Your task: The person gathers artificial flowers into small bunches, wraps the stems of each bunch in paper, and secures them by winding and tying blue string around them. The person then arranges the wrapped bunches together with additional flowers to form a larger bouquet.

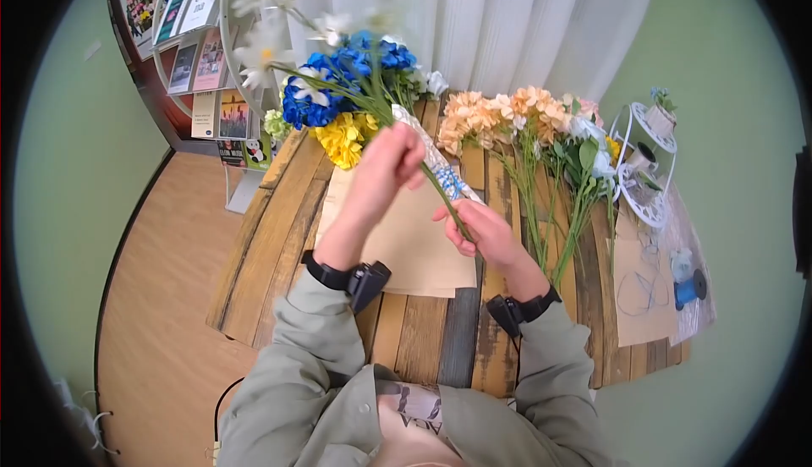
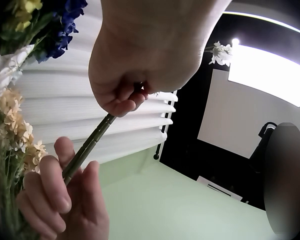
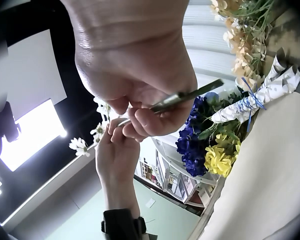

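Note:
White flowers (image 1: 262, 59) on long green stems (image 1: 440, 192) are held up at a slant over the table. My left hand (image 1: 391, 167) grips the stems partway along, fingers curled round them. Lower down, my right hand (image 1: 482, 232) holds the stem ends between thumb and fingers. The cut ends stick out past the right hand (image 3: 145, 105) in the right wrist view. Behind the stems lies a bouquet of blue flowers (image 1: 359, 57) and yellow flowers (image 1: 342, 141), its handle wrapped in white paper (image 1: 430, 147) with blue string.
Brown paper (image 1: 414, 255) lies on the wooden table (image 1: 279, 238). Peach flowers (image 1: 499, 116) and pale blue flowers (image 1: 596, 150) lie to the right, beside a white stand (image 1: 651, 205) and a blue spool (image 1: 689, 289). A magazine rack (image 1: 203, 69) stands back left.

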A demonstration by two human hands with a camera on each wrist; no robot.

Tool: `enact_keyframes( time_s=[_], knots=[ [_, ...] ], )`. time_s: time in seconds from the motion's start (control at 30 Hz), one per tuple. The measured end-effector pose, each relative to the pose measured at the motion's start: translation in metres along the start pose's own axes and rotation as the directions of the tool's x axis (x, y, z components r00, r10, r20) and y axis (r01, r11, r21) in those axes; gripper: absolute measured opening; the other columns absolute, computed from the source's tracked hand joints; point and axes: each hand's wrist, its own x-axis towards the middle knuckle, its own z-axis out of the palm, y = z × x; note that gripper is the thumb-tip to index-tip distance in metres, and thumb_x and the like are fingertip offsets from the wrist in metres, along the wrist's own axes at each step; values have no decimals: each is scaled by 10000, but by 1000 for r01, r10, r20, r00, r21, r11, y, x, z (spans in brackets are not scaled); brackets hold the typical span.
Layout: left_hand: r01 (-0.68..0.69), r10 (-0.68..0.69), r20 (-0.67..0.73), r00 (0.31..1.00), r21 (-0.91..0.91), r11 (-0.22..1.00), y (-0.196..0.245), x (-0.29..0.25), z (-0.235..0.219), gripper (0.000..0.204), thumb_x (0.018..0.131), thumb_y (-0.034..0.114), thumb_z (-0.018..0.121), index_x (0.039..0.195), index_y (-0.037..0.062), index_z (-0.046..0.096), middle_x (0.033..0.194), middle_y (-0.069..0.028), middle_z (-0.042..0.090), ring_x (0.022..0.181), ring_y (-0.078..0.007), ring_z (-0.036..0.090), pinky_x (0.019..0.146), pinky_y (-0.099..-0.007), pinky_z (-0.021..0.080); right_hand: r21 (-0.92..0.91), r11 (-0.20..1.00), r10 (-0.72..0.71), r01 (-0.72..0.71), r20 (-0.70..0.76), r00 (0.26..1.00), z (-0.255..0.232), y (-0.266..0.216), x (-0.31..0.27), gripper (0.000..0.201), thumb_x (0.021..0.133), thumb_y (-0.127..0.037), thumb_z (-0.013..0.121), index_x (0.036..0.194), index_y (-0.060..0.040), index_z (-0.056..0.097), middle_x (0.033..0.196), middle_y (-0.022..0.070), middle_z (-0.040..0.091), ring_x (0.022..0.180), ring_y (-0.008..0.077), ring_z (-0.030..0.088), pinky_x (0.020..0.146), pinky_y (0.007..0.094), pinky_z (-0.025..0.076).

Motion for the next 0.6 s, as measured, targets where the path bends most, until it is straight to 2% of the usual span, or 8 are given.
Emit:
enact_keyframes(
  time_s=[0.07, 0.17, 0.23, 0.33, 0.37, 0.47, 0.53, 0.6],
  knots=[
    [28, -29, -31, 999, -38, 999, 6, 0, -1, 274, 994, 324, 393, 835, 102, 411, 692, 18, 355, 586, -74, 305, 515, -221, 313, 19, 1000, 19, -20, 23, 1000, 3, -4, -2, 348, 1000, -278, 370, 1112, 18, 516, 664, -39, 411, 493, 30, 319, 425, 183, 245],
    [39, -40, -68, 997, -14, 999, 5, 0, 2, 254, 993, 303, 403, 883, 80, 454, 722, 0, 426, 571, -65, 334, 499, -209, 313, 206, 975, 75, -87, 64, 995, 6, 0, -1, 264, 996, -200, 382, 1079, 23, 498, 622, -34, 405, 429, 21, 242, 377, 182, 189],
    [186, -190, 21, 982, 136, 973, 9, -2, 6, 250, 994, 283, 405, 932, 56, 489, 758, -25, 499, 548, -58, 371, 477, -198, 317, 203, 976, 80, -82, 18, 997, 8, -1, 0, 265, 996, -203, 383, 1075, 21, 500, 623, -34, 406, 432, 20, 246, 378, 181, 194],
    [190, -198, 18, 980, 208, 959, -4, -1, 5, 254, 995, 272, 403, 951, 43, 503, 771, -39, 535, 530, -59, 395, 461, -193, 319, 166, 983, 89, -81, -41, 995, 11, -4, -1, 271, 997, -218, 388, 1066, 14, 509, 629, -34, 413, 437, 21, 255, 380, 179, 203],
    [205, -212, 13, 977, 200, 958, -4, -1, 5, 249, 994, 269, 405, 938, 45, 497, 743, -28, 518, 540, -64, 410, 471, -197, 335, 165, 978, 136, -124, -63, 989, 13, -6, -2, 276, 993, -232, 402, 1063, 3, 529, 623, -51, 390, 444, 14, 256, 387, 176, 197],
    [175, -178, 1, 984, 165, 971, -5, -2, 7, 236, 998, 262, 397, 943, 51, 486, 734, -20, 500, 548, -66, 419, 479, -199, 349, 184, 969, 175, -164, -41, 984, 5, 5, 1, 258, 988, -244, 413, 1006, -17, 532, 601, -68, 351, 444, 16, 248, 386, 184, 182],
    [77, -87, 39, 995, 215, 974, -12, -2, 6, 217, 1002, 252, 392, 954, 57, 475, 722, -12, 481, 552, -67, 423, 489, -200, 362, 198, 967, 161, -161, 16, 987, 1, 11, 4, 245, 986, -244, 410, 952, -25, 515, 586, -68, 335, 436, 25, 238, 379, 194, 172],
    [66, -94, 89, 992, 275, 959, -11, -2, 4, 202, 1001, 241, 394, 980, 56, 472, 749, -21, 507, 548, -67, 426, 478, -198, 365, 164, 982, 108, -92, -94, 990, 7, 17, 3, 244, 979, -265, 427, 852, -65, 486, 571, -80, 293, 436, 28, 225, 380, 194, 152]
  ],
)
